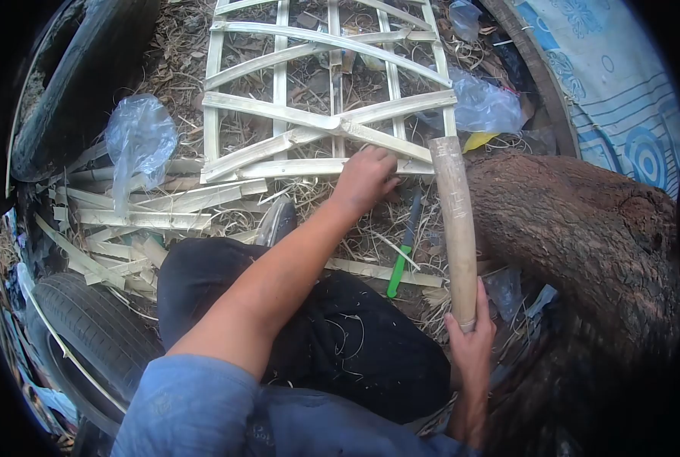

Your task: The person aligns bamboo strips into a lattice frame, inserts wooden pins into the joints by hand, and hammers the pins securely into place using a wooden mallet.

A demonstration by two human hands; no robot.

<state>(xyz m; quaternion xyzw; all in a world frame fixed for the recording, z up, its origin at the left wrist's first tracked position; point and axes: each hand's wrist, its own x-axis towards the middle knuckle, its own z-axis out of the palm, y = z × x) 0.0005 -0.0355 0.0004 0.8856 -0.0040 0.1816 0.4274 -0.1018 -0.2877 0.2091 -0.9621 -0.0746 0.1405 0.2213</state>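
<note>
A lattice of pale split-bamboo strips [309, 118] lies on the ground ahead of me, its strips crossing diagonally over long lengthwise ones. My left hand [366, 179] reaches across to its near edge with the fingers curled around the strips there; the fingertips are partly hidden. In my right hand [473, 335] is the lower end of a thick round bamboo stick [458, 221], held closed. The stick points away from me, and its top end overlaps the lattice's near right corner in view. A knife [402, 263] with a green handle lies on the ground between my hands.
A thick log [576, 236] lies on the right. Loose bamboo strips [149, 217] and a tyre [88, 320] are on the left, below a clear plastic bag [142, 137]. Shavings litter the ground. A blue patterned sheet [614, 84] covers the far right.
</note>
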